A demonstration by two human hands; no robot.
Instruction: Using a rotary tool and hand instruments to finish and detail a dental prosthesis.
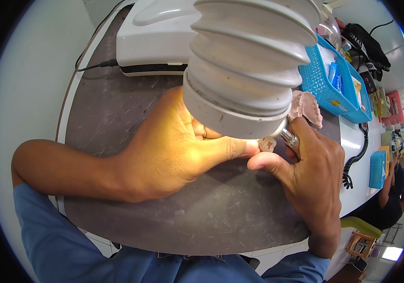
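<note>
My left hand [178,146] reaches in from the left with its thumb stretched to the right. Between its fingertips is a small pale tooth-shaped piece [267,144] with a reddish patch in its middle. My right hand [312,158] is closed round a metal handpiece [290,138], whose front end is hidden. The right thumb tip lies just below the tooth-shaped piece. A wide white corrugated suction hose [249,61] hangs over both hands and hides part of the left fingers. Warm light falls on the left hand. Behind the right hand stands a pinkish plaster dental model [306,107].
A white machine [157,42] with a black cable stands at the back left of the grey work mat [202,226]. Blue baskets [326,87] holding packets are at the back right. A coiled black cord [352,162] hangs at right. Another person [392,203] sits farther right.
</note>
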